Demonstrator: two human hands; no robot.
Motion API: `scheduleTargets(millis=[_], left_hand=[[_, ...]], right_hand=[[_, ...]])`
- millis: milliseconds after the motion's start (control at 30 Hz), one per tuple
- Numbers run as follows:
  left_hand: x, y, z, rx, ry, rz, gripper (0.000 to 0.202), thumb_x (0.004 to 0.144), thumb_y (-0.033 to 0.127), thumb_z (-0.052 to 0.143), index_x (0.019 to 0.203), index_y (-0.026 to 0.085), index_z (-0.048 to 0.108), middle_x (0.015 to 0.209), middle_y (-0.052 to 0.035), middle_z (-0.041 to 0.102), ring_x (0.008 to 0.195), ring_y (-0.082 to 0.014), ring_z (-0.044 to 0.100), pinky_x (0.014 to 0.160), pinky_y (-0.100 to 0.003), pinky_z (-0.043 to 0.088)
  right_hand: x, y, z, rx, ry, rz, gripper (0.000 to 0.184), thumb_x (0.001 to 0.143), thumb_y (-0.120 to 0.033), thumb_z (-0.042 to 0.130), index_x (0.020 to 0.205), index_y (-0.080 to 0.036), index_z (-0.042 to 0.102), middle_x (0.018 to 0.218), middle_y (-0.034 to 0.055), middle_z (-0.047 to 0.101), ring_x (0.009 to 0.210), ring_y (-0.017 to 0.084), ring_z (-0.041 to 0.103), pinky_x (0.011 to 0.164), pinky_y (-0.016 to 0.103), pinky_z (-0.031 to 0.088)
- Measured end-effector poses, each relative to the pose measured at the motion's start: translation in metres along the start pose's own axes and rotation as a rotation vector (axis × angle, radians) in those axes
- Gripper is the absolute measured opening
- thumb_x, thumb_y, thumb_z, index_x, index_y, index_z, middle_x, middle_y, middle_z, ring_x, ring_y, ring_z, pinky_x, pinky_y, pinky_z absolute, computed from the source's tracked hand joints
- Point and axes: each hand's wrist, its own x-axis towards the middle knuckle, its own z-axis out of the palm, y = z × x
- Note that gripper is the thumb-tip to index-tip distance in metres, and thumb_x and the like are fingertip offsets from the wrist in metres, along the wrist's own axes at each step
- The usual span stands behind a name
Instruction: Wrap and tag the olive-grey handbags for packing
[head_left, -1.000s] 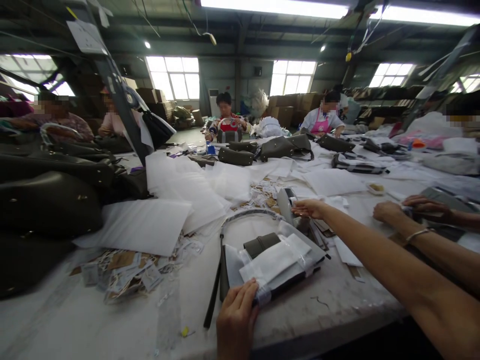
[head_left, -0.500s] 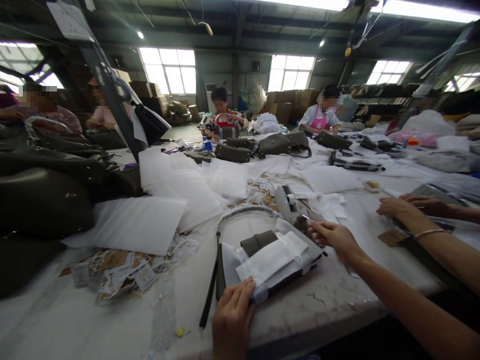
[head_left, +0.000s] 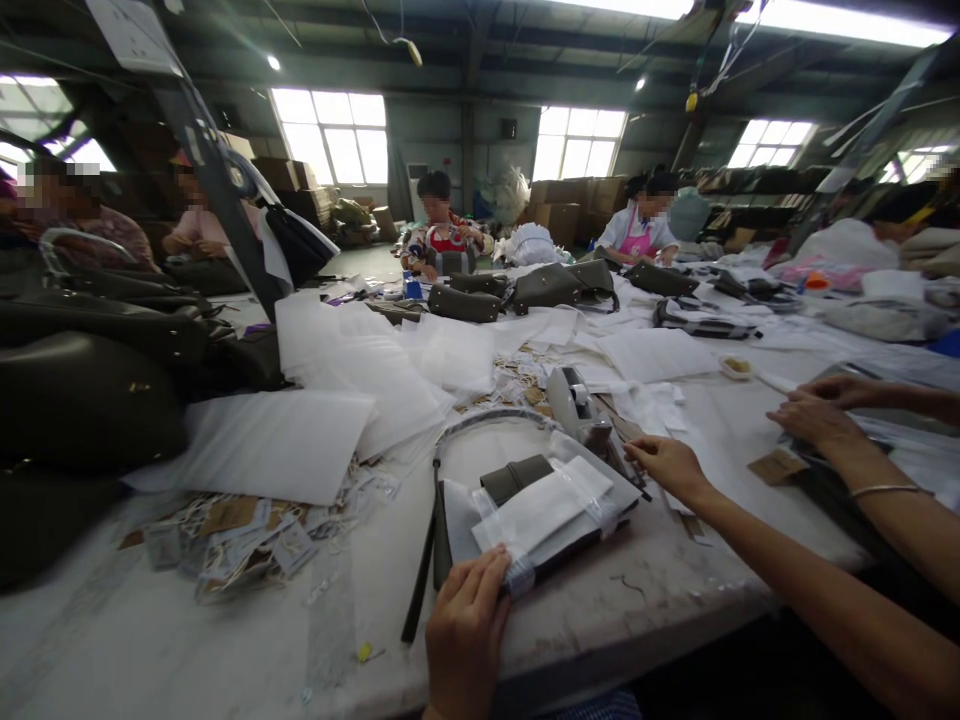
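White foam sheet, banded with clear tape, wraps most of a dark olive bag (head_left: 547,515) lying near the front edge of the table (head_left: 645,600), so only one end of the leather and its long strap (head_left: 420,575) show. The left hand (head_left: 465,640) clamps the bundle's near corner, fingers curled over the tape (thumb hidden beneath). The right hand (head_left: 667,465) is half-curled at the bundle's far corner, just beside the tape dispenser (head_left: 574,400); whether it pinches anything cannot be made out. A co-worker's hands (head_left: 821,420), arms cut off at the right, rest on another piece.

Matt paper wrap (head_left: 551,508), smooth leather strap (head_left: 439,520)
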Motion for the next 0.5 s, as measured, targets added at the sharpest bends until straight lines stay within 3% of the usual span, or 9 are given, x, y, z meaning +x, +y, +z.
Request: scheduleTargets(millis=[133,300,400,500], left_hand=[[0.001,0.001,-0.001,-0.034,-0.020,-0.004,0.049,0.083,-0.002,0.054,0.125,0.023,0.060,0.118,-0.0019,0.071,0.103,-0.0234,0.066,0.087,-0.037,0.060],[0.003,0.002,-0.003,-0.056,-0.033,-0.015,0.050,0.080,-0.002,0.062,0.124,0.023,0.060,0.119,-0.0016,0.071,0.104,-0.0247,0.064,0.088,-0.039,0.059],[0.003,0.003,-0.004,-0.057,-0.031,-0.035,0.052,0.077,-0.002,0.068,0.122,0.022,0.061,0.118,-0.0010,0.071,0.104,-0.0250,0.063,0.089,-0.039,0.059],[0.004,0.005,-0.005,-0.071,-0.028,-0.061,0.052,0.075,0.000,0.074,0.121,0.022,0.061,0.118,-0.0004,0.071,0.105,-0.0245,0.063,0.090,-0.040,0.058]], right_hand=[[-0.013,-0.003,-0.023,-0.208,0.029,-0.235,0.022,0.082,-0.037,0.062,0.087,-0.023,0.077,0.089,0.0082,0.075,0.082,0.027,0.067,0.068,0.033,0.046],[-0.035,-0.035,-0.048,-0.552,-0.102,-0.868,0.033,0.094,-0.020,0.043,0.103,-0.024,0.075,0.099,0.0077,0.075,0.084,0.024,0.068,0.070,0.032,0.048],[-0.048,-0.073,-0.044,-0.523,-0.263,-1.132,0.034,0.099,-0.018,0.040,0.109,-0.026,0.072,0.100,0.0057,0.075,0.087,0.020,0.068,0.075,0.030,0.049],[-0.061,-0.115,-0.024,-0.459,-0.472,-1.264,0.026,0.101,-0.023,0.044,0.106,-0.024,0.070,0.091,0.0056,0.073,0.079,0.017,0.065,0.070,0.029,0.045]])
